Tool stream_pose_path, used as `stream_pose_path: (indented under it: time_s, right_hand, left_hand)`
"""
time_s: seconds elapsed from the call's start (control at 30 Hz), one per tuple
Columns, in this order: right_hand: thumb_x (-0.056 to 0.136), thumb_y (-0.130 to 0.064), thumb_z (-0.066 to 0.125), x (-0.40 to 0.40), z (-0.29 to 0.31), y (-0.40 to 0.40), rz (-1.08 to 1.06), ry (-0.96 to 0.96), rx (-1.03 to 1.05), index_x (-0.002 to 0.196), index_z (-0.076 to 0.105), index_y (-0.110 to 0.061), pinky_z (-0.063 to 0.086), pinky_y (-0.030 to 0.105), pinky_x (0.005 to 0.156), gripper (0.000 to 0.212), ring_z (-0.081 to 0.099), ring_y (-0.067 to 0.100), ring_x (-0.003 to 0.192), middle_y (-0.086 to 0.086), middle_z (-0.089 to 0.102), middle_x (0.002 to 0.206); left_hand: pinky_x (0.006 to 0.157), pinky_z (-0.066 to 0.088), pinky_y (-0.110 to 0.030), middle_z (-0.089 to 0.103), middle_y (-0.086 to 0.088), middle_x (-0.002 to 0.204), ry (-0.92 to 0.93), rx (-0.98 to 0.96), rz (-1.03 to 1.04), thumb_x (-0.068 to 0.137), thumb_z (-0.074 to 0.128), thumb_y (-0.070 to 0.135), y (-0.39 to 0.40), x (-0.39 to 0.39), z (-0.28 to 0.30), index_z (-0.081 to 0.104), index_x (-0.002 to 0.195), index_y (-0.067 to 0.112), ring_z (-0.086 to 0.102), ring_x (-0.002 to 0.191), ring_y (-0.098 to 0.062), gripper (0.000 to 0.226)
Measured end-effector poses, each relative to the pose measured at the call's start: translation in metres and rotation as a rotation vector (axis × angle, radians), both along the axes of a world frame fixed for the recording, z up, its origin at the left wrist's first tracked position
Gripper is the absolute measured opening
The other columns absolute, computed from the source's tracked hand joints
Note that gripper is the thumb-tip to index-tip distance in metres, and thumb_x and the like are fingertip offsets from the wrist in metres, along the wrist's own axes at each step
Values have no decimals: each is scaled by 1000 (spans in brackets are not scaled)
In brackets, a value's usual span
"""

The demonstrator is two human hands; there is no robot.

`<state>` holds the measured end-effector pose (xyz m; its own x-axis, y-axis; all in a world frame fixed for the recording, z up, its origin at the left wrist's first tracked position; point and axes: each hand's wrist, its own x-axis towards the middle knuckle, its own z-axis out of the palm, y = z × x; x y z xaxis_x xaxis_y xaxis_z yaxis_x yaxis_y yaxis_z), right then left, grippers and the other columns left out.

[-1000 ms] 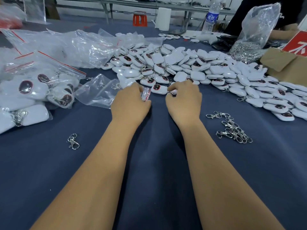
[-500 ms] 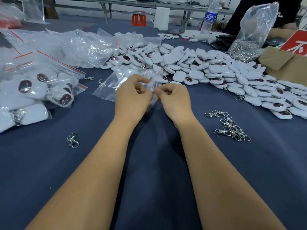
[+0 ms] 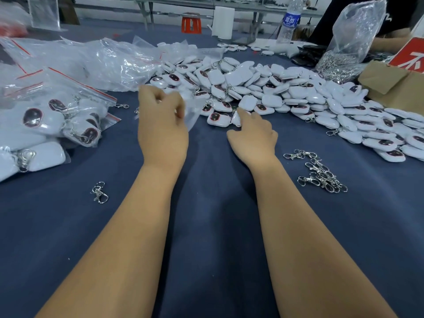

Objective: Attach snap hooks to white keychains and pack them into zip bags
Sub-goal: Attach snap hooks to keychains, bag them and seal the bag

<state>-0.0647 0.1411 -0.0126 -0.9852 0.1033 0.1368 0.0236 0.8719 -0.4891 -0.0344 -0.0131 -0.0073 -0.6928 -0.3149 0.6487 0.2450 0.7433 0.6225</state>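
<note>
A big heap of white keychains [image 3: 275, 92] with dark oval faces spreads across the blue table [image 3: 206, 226]. My left hand [image 3: 160, 127] is raised, its curled fingers pinching a clear zip bag [image 3: 191, 111] that hangs on its right side. My right hand [image 3: 252, 134] lies low on the cloth with its fingers stretched forward. The fingertips touch a white keychain [image 3: 237, 117] at the heap's near edge. A cluster of loose snap hooks [image 3: 321, 173] lies right of my right wrist, and a single snap hook [image 3: 99, 192] lies at the left.
Filled zip bags [image 3: 57, 120] are stacked at the left, with crumpled empty plastic bags [image 3: 103, 63] behind them. At the back right stand a plastic bag of hooks [image 3: 353, 42], a cardboard box [image 3: 394, 83] and a water bottle [image 3: 290, 21]. Another person's arm [image 3: 390, 40] rests there.
Both hands held the zip bag together before. My right hand has let go and reached forward-right to the heap. My left hand has lifted the bag up and left.
</note>
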Motion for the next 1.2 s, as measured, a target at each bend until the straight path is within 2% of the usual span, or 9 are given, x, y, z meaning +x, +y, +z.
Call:
stream_pose_path:
  time_s: [0.07, 0.17, 0.27, 0.4, 0.53, 0.67, 0.87, 1.03, 1.2]
  right_hand:
    - [91, -30, 52, 1, -1, -2, 18, 32, 51, 133, 50, -29, 27, 40, 102, 42, 38, 28, 128, 2, 48, 134]
    - [89, -35, 62, 1, -3, -1, -32, 98, -27, 121, 56, -28, 29, 36, 99, 34, 41, 26, 123, 0, 50, 130]
    - [86, -36, 66, -1, -4, -1, -64, 130, -68, 122, 53, -23, 31, 38, 98, 40, 42, 27, 121, 1, 52, 129]
    - [93, -33, 52, 0, -4, -4, -15, 123, 45, 135, 49, -26, 28, 39, 98, 43, 40, 26, 123, -1, 55, 131]
    - [101, -34, 38, 1, -3, -6, -57, 226, -29, 106, 60, -19, 27, 36, 89, 27, 48, 25, 105, -2, 65, 95]
    - [102, -19, 41, 4, 7, -7, -67, 256, -711, 84, 56, -21, 40, 28, 75, 24, 48, 12, 69, -9, 54, 72]
    - [101, -1, 46, 7, 15, -18, 81, 51, -1553, 125, 56, -5, 49, 19, 57, 27, 62, 12, 60, 7, 65, 91]
    - [95, 9, 47, 9, 13, -20, 158, -74, -1515, 130, 52, 2, 57, 27, 76, 37, 70, 25, 85, 24, 66, 117]
    - [90, 9, 56, 6, 10, -21, 171, -41, -1386, 99, 59, -11, 50, 25, 73, 22, 65, 18, 82, 5, 71, 90]
  left_hand:
    - [66, 34, -29, 44, 2, 108, -158, -65, -48, 77, 45, -7, 2, -4, -3, 61, 73, 21, 47, 91, -19, 32]
    - [73, 38, -31, 55, -3, 126, -355, -138, -50, 89, 43, 3, 2, -11, -6, 73, 106, 20, 51, 109, -22, 38]
    - [85, 41, -39, 49, -6, 137, -363, -145, -16, 92, 50, 17, 2, -12, -5, 55, 136, 17, 43, 128, -27, 44]
    - [92, 38, -38, 42, -8, 138, -435, -175, 21, 85, 61, 27, 4, -10, -10, 44, 142, 14, 32, 132, -28, 61]
    - [96, 39, -39, 44, -8, 134, -386, -257, -20, 85, 60, 17, 6, -12, -12, 55, 136, 19, 38, 125, -30, 51]
    - [80, 38, -32, 45, -4, 131, -334, -249, -43, 84, 59, 9, 8, -14, -13, 60, 131, 21, 39, 123, -26, 48]
    - [83, 42, -29, 63, -1, 124, -456, -54, -168, 87, 57, 14, 6, -21, -12, 66, 123, 25, 57, 111, -23, 38]
    - [76, 43, -25, 70, 6, 105, -515, 136, -222, 81, 66, 14, 5, -24, -13, 72, 110, 31, 61, 94, -14, 35]
    - [79, 48, -28, 68, 15, 86, -408, 349, -280, 82, 64, 16, 7, -20, -11, 68, 79, 45, 62, 85, -9, 29]
